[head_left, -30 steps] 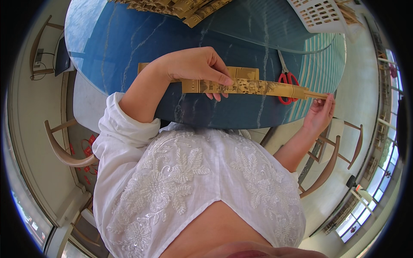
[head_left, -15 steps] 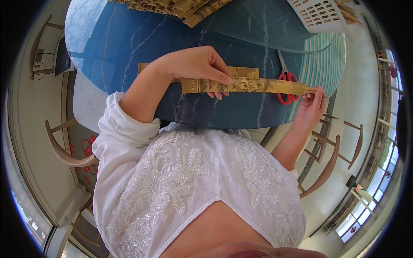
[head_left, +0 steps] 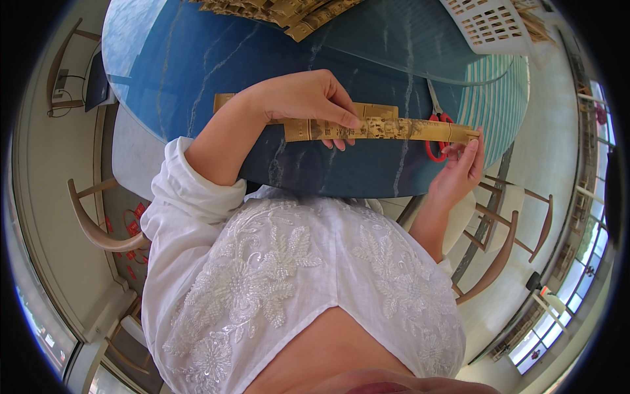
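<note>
The right hand (head_left: 459, 172) is settling back at the right tip of the long tan strip (head_left: 377, 129): a second ago it was pinching that end, half a second ago it dropped slightly lower, and now its fingertips are touching the tip again, loosely open rather than clamped. The left hand (head_left: 308, 102) is staying pressed on the strip's middle, fingers curled over it. So the strip is being kept steady, lying left to right along the near edge of the blue table (head_left: 197, 59). It is looking flat and narrow, with dark printed figures. Red-handled scissors (head_left: 434, 128) are lying just beyond its right end.
</note>
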`<state>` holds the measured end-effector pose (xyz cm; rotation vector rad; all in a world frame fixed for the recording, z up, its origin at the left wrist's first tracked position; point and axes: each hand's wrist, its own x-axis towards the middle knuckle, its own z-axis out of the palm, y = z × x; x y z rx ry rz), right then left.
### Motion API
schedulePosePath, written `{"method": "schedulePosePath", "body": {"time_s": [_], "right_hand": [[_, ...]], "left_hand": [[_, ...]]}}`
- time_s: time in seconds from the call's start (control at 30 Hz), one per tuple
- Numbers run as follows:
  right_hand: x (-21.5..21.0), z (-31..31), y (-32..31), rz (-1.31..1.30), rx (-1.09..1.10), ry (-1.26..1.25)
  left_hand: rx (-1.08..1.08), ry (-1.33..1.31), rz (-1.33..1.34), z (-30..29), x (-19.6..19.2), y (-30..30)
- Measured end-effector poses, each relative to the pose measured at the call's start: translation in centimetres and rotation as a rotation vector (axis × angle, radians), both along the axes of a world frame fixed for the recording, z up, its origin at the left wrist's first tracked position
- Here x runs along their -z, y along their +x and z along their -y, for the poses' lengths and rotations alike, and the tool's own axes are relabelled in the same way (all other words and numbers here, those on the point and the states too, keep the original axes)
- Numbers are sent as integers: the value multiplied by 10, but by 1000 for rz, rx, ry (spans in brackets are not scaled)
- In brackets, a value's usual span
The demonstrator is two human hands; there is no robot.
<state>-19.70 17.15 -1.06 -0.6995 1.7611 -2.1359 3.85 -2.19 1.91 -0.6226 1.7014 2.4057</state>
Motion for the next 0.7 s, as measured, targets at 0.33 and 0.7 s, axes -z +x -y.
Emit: {"method": "schedulePosePath", "body": {"time_s": [0.33,0.7], "right_hand": [[5,5,15,-220,-16,116],[2,15,13,-46,-73,3]], "left_hand": [[14,50,20,0,-1,0],[1,34,9,-1,2,-2]]}}
